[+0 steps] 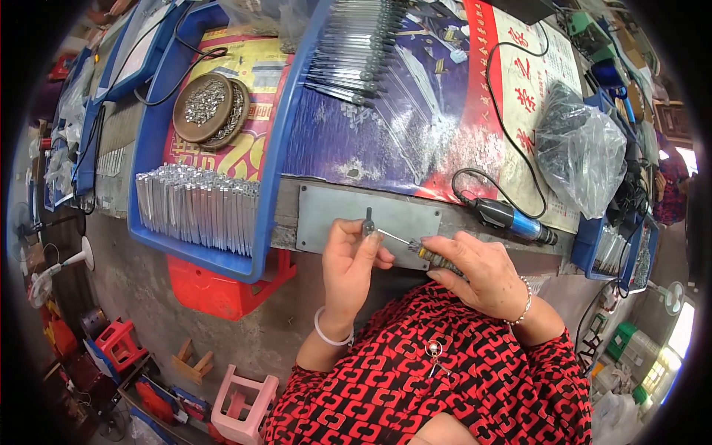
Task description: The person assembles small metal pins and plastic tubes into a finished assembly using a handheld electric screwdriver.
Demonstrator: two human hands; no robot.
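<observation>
Between the thumb and fingers of my left hand is a small dark metal part, its narrow end pointing up. My right hand is closed round the handle of a screwdriver. The thin shaft points left, and its tip meets or nearly meets the part at my left fingertips; my fingers hide the exact contact. Both hands are over the front edge of a grey metal plate fixed to the bench.
On the left, a blue tray holds rows of flat metal strips and round dishes of small metal pieces. Long metal rods lie behind. To the right are a corded blue-black electric screwdriver and a clear plastic bag.
</observation>
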